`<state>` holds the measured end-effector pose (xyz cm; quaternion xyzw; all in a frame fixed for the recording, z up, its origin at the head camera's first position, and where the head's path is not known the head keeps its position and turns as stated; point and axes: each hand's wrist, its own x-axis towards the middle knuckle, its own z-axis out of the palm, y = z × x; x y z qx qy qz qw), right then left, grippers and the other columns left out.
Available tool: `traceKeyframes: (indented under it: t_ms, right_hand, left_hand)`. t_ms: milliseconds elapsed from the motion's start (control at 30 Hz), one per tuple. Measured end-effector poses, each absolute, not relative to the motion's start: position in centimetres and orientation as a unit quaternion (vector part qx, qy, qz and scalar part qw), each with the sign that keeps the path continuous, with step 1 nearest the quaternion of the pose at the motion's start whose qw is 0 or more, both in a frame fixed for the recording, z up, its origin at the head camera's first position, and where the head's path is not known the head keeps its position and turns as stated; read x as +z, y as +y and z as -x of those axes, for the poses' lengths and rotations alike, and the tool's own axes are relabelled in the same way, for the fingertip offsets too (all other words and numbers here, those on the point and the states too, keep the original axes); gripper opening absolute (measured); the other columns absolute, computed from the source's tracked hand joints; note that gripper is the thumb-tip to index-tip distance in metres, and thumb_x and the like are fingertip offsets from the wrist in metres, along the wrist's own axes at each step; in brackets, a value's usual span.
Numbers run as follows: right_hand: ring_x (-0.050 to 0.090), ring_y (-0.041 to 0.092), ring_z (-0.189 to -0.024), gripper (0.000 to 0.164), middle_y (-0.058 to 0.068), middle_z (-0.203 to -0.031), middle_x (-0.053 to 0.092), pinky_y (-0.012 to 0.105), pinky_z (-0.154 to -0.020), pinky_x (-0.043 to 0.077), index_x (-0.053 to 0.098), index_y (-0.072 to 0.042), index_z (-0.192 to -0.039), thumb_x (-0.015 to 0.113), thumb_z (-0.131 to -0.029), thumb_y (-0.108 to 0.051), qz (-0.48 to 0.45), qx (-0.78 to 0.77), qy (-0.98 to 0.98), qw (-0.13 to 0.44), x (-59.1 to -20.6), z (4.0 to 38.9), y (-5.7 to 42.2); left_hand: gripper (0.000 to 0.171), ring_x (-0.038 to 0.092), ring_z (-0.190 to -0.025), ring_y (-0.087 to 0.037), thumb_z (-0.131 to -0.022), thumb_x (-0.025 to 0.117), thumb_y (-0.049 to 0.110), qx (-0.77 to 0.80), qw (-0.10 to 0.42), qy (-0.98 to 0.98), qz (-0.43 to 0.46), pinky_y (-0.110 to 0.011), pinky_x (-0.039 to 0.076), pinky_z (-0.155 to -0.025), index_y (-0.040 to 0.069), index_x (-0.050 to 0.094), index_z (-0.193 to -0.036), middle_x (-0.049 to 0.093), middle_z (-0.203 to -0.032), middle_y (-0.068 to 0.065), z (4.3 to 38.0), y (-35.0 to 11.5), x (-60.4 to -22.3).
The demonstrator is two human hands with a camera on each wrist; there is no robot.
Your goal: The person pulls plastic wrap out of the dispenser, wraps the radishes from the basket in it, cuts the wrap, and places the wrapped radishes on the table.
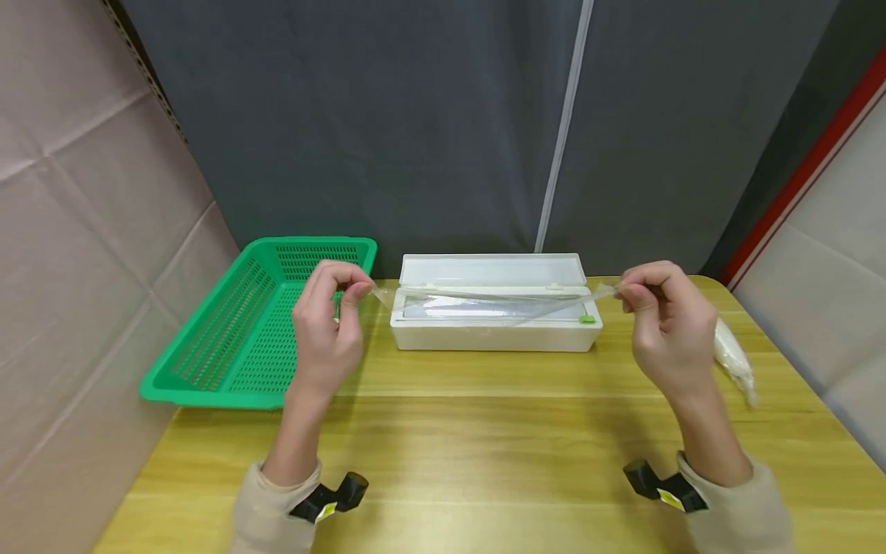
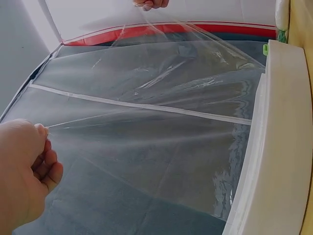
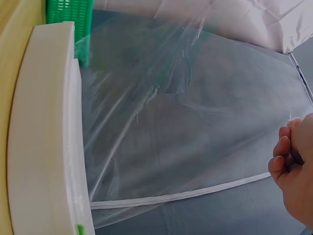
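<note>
A sheet of clear plastic wrap (image 1: 494, 305) stretches between both hands and runs down into a white wrap dispenser box (image 1: 494, 338) with its lid (image 1: 493, 271) raised. My left hand (image 1: 325, 323) pinches one corner of the wrap between thumb and index finger, left of the box. On the other side, my right hand (image 1: 667, 327) pinches the opposite corner the same way. The left wrist view shows the film (image 2: 161, 132) pulled taut and creased, rising from the box's edge. A green slider (image 1: 587, 318) sits at the right end of the box.
A green plastic basket (image 1: 208, 400) stands left of the box, partly behind the left hand. At the right, a white plastic-wrapped item (image 1: 734, 358) lies on the wooden table (image 1: 484, 446), partly hidden by the right hand. A dark curtain (image 1: 374, 131) hangs behind.
</note>
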<state>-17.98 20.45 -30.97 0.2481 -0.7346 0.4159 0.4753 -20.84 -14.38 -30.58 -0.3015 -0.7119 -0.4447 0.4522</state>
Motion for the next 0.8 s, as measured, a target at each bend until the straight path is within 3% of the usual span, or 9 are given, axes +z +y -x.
traceKeyframes:
  t_ms: [167, 367, 467, 800]
  right_hand:
    - [0.048, 0.006, -0.073, 0.045, 0.016, -0.080, 0.058, 0.010, -0.067, 0.041, 0.058, 0.014, -0.087, 0.058, -0.099, -0.029, -0.273, 0.407, -0.744, 0.454, -31.8, 18.0, 20.3]
    - [0.047, 0.006, -0.071, 0.047, 0.014, -0.077, 0.058, 0.012, -0.065, 0.038, 0.059, 0.011, -0.084, 0.056, -0.101, -0.033, -0.298, 0.388, -0.744, 0.455, -32.6, 18.2, 20.4]
    - [0.046, 0.005, -0.071, 0.047, 0.013, -0.077, 0.057, 0.012, -0.064, 0.038, 0.060, 0.009, -0.084, 0.055, -0.101, -0.034, -0.300, 0.374, -0.753, 0.450, -33.0, 18.2, 20.6]
    - [0.047, 0.005, -0.071, 0.040, 0.007, -0.078, 0.058, 0.014, -0.064, 0.040, 0.062, 0.005, -0.088, 0.053, -0.102, -0.032, -0.300, 0.351, -0.783, 0.416, -34.3, 17.8, 21.1]
  left_hand:
    - [0.026, 0.056, -0.081, -0.025, -0.102, 0.058, 0.015, -0.457, 0.431, -0.711, 0.316, -0.023, 0.045, -0.078, -0.007, 0.060, -0.089, 0.061, -0.087, -0.016, 21.0, -14.5, -30.9]
    - [0.005, 0.055, -0.080, -0.022, -0.095, 0.062, -0.005, -0.451, 0.406, -0.722, 0.331, -0.022, 0.045, -0.076, -0.005, 0.061, -0.090, 0.061, -0.087, -0.015, 21.3, -14.7, -31.6]
    - [0.008, 0.054, -0.079, -0.021, -0.090, 0.063, -0.013, -0.443, 0.396, -0.728, 0.340, -0.022, 0.045, -0.075, -0.004, 0.062, -0.091, 0.060, -0.087, -0.014, 21.4, -14.7, -32.0]
    - [0.012, 0.052, -0.077, -0.018, -0.088, 0.065, -0.014, -0.422, 0.362, -0.752, 0.353, -0.020, 0.042, -0.069, -0.002, 0.062, -0.090, 0.060, -0.086, -0.010, 21.5, -14.7, -33.4]
